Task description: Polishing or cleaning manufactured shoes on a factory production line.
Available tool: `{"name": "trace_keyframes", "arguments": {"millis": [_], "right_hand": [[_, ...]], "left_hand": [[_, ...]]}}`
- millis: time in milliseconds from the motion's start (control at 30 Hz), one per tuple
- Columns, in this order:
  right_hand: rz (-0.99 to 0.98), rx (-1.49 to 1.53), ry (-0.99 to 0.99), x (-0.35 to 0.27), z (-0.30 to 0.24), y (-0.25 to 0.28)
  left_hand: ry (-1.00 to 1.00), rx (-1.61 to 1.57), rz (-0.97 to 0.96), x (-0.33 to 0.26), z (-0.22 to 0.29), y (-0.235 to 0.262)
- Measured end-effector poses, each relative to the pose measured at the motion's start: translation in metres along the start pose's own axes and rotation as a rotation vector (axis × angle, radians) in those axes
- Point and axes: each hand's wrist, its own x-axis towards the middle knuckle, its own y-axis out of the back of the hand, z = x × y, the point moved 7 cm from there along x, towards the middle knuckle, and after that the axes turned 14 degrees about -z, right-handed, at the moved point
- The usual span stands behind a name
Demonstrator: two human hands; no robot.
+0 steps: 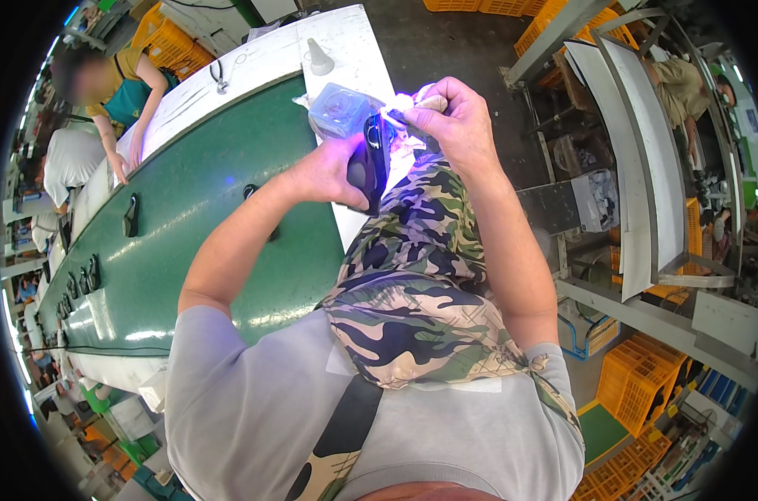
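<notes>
Left hand [329,171] wrapped around a dark handset [369,163], held upright above the lap at twelve o'clock. Right hand [450,117] pinching a small glowing tool [408,103] against its top edge. Clear plastic tub [339,108] just behind, on the white bench [346,42]; green belt [187,217] at ten o'clock.

Two hands [329,171] [454,125], one black device [369,163], one plastic tub [339,108].

— What runs along the left?
— A green conveyor belt [187,217] carrying small black parts [131,215], with a white cone [318,58] on the white tabletop [346,33] beside it.
— And right?
— Yellow crates [638,380] under metal racks [646,159].
</notes>
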Motion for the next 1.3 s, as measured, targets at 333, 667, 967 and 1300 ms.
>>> {"name": "trace_keyframes", "arguments": {"millis": [333, 667, 967, 1300], "right_hand": [[0.054, 0.179, 0.070, 0.001, 0.017, 0.002], [-0.020, -0.042, 0.129, -0.004, 0.007, -0.001], [0.030, -0.021, 0.172, -0.013, 0.021, 0.007], [-0.035, -0.092, 0.079, -0.007, 0.022, 0.011]], "left_hand": [[0.021, -0.222, -0.140, -0.006, -0.008, -0.007], [0.021, -0.391, -0.260, -0.001, -0.020, -0.014], [0.006, -0.813, -0.253, 0.006, -0.028, -0.023], [0.019, -0.784, -0.309, 0.015, -0.022, -0.035]]}}
